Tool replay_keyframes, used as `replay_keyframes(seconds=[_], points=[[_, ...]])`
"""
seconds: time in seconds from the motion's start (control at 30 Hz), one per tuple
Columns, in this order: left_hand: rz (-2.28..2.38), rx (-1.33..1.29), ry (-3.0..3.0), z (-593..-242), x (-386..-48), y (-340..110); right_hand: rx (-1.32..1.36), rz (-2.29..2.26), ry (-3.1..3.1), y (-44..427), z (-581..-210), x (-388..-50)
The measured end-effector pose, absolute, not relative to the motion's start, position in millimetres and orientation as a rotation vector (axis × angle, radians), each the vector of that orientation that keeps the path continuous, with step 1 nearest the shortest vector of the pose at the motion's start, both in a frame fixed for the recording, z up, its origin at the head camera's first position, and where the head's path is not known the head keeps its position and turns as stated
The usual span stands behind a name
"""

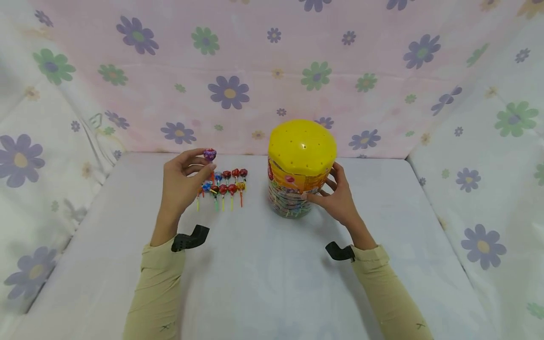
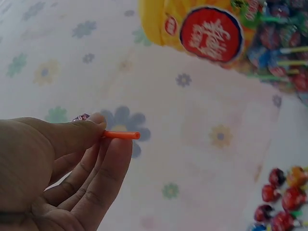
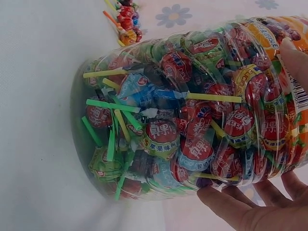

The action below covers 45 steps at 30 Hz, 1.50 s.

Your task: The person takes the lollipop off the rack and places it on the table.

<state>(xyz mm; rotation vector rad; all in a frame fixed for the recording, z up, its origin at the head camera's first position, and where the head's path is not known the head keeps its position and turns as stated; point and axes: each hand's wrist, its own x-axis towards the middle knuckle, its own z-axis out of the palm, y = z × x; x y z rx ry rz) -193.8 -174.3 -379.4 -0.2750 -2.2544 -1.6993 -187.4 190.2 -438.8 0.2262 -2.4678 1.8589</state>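
My left hand (image 1: 180, 182) pinches a purple-wrapped lollipop (image 1: 209, 154), held up at the back left. In the left wrist view its orange stick (image 2: 122, 135) sticks out past the thumb and fingertips, while the hand mostly hides the candy head. My right hand (image 1: 342, 200) grips the side of a clear plastic jar (image 1: 286, 196), its thumb in front and its fingers on the right side. Wrapped lollipops with green and yellow sticks fill the jar (image 3: 159, 139). A yellow lid (image 1: 302, 146) covers its top.
Left of the jar, several lollipops (image 1: 232, 189) lie in two rows on the white tabletop (image 1: 263, 274), partly behind my left hand. A pink flowered cloth (image 1: 255, 56) hangs behind the table. Black mounts (image 1: 190, 238) sit at both wrists.
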Motion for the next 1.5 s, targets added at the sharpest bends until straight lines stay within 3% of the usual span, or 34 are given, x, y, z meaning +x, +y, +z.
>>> replay_keyframes(seconds=[0.33,0.63,1.5], points=[[-1.7,0.098,-2.562,-453.6,-187.6,-237.1,0.217,1.861,-2.455,187.6,-439.6,-186.8],[-1.344,0.307,-2.718,-482.7,-195.5,-259.0,0.218,1.876,-2.454,185.2,-437.3,-185.6],[-1.074,0.235,-2.838,-485.2,-199.4,-251.4,0.231,1.839,-2.398,191.2,-456.5,-173.2]])
